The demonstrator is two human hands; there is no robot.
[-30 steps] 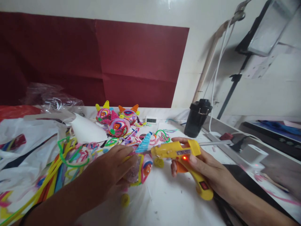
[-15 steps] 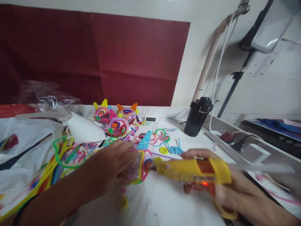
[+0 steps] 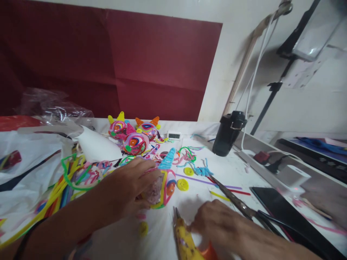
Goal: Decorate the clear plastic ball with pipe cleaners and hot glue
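Note:
My left hand [image 3: 137, 180] is closed round a clear ball [image 3: 154, 193] wrapped in coloured pipe cleaners, with a blue horn-like ear [image 3: 167, 159] upright on top and an orange-and-blue eye facing right. Low in the middle, a yellow hot glue gun [image 3: 185, 242] points away from me, nozzle near the ball. My right hand [image 3: 217, 224] is at its right side, knuckles bent; its fingertips are hidden, so I cannot tell whether it grips the gun. Two yellow coils [image 3: 183, 185] lie right of the ball. Further right lie scissors [image 3: 241, 205].
Three finished-looking pipe-cleaner balls [image 3: 135, 143] stand at the back by a small digital clock [image 3: 174, 135]. A black bottle [image 3: 229, 133] stands back right. Pipe-cleaner bundles [image 3: 65, 187] cover the left. A black phone-like slab [image 3: 287, 209] and a power strip [image 3: 253, 159] lie right.
My right hand has brought the glue gun down and left, away from the ball, and its nozzle now points away from me. My left hand still holds the ball in place.

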